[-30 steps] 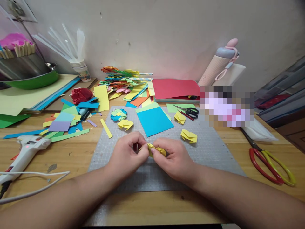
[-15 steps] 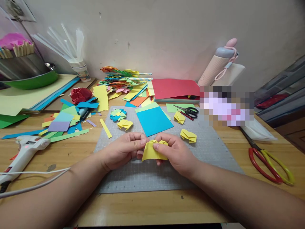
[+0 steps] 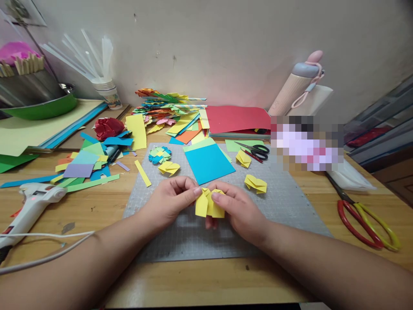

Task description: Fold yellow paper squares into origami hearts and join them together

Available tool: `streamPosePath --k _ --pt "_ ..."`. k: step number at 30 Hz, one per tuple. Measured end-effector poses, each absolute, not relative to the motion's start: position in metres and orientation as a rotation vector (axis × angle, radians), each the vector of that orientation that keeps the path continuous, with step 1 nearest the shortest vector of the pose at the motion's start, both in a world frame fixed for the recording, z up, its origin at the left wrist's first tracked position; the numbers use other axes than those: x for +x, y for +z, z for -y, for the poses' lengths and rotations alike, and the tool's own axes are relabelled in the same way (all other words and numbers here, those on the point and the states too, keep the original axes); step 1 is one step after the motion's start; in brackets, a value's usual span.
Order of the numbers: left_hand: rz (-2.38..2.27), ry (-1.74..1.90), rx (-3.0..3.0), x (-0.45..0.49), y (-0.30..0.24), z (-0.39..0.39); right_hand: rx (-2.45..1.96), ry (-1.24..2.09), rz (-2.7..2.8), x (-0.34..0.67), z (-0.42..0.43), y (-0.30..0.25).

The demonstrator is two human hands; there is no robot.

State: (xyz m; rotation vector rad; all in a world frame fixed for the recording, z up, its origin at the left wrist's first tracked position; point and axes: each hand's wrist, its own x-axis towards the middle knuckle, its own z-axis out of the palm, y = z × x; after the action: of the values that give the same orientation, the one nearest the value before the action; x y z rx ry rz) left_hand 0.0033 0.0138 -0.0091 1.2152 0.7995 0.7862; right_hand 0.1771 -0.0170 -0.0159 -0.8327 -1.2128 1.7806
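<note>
A partly folded piece of yellow paper (image 3: 209,207) is held above the grey cutting mat (image 3: 180,245). My left hand (image 3: 176,198) pinches its upper left corner between thumb and fingers. On the other side my right hand (image 3: 237,206) grips it, thumb on the front and fingers behind. Folded yellow paper pieces lie around: one (image 3: 169,168) beyond my left hand, one (image 3: 256,184) beyond my right, and another (image 3: 243,159) near small black scissors (image 3: 260,150). A blue paper square (image 3: 209,163) lies just past my fingertips.
At left are a white glue gun (image 3: 35,206) with its cable, paper scraps (image 3: 80,170) and a red paper flower (image 3: 109,128). Large red-and-yellow-handled scissors (image 3: 364,224) rest at right. A red folder (image 3: 238,120) and a pink bottle (image 3: 295,84) stand by the wall.
The left part of the yellow paper has been folded inward, so the piece is narrower with a visible split at its lower edge. Both hands stay in nearly the same place.
</note>
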Motion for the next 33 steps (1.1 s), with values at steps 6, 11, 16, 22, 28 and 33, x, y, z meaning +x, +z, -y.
streamPosePath --k 6,11,16,22,28,33 --pt "-0.97 0.923 1.34 0.0072 -0.004 -0.0098 -1.014 1.802 1.185 0.1719 0.0145 -0.0155" --pt "-1.073 0.824 1.395 0.0083 -0.0016 -0.01 -1.075 1.673 1.129 0.1749 0.0109 -0.0146" --pt "-0.933 0.674 1.407 0.0086 -0.0026 -0.0112 -1.108 1.631 1.194 0.1764 0.0075 -0.0134" --pt "-0.918 0.664 1.383 0.0095 -0.0015 -0.0125 -1.095 1.601 1.274 0.1765 0.0084 -0.0114" --pt "-0.974 0.784 1.328 0.0068 -0.0037 -0.0157 -0.985 1.653 1.184 0.1761 0.0077 -0.0154" --pt "-0.981 0.845 1.305 0.0062 -0.0062 -0.0166 -1.032 1.669 1.08 0.1741 0.0068 -0.0183"
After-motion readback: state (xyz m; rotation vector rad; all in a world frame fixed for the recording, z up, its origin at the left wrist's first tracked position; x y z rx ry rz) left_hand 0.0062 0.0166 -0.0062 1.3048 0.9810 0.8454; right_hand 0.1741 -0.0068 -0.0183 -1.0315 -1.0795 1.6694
